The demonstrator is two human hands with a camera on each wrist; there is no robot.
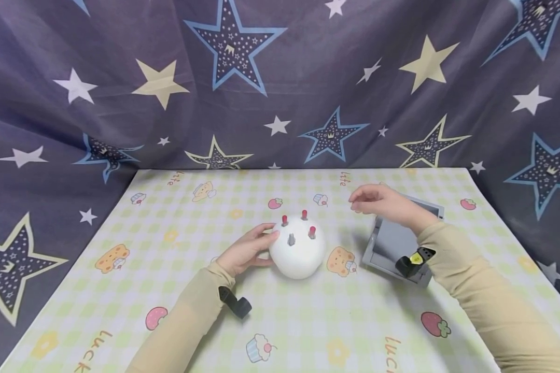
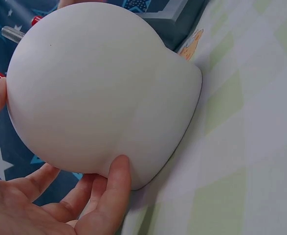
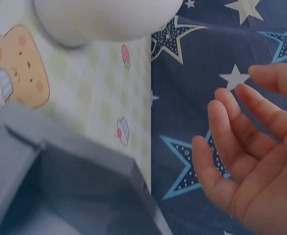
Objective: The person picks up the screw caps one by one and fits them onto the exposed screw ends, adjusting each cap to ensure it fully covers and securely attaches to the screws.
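Note:
A white, rounded, dome-like body [image 1: 296,261] with a flat base stands on the table. Several short metal posts stick up from its top. Three carry red caps [image 1: 304,214], and the front-left one is a bare threaded bolt [image 1: 291,239]. My left hand [image 1: 245,251] holds the white body from its left side, thumb high near the posts and the other fingers lower around it. My right hand [image 1: 385,203] hovers to the right over a grey box [image 1: 388,265], fingers loosely curled with nothing between them, as the right wrist view also shows.
The tabletop is covered by a green-and-white checked cloth [image 1: 340,305] printed with bears, strawberries and cupcakes. Behind and at both sides hangs a dark star-patterned curtain [image 1: 280,93]. The grey box has raised walls and stands right of the white body.

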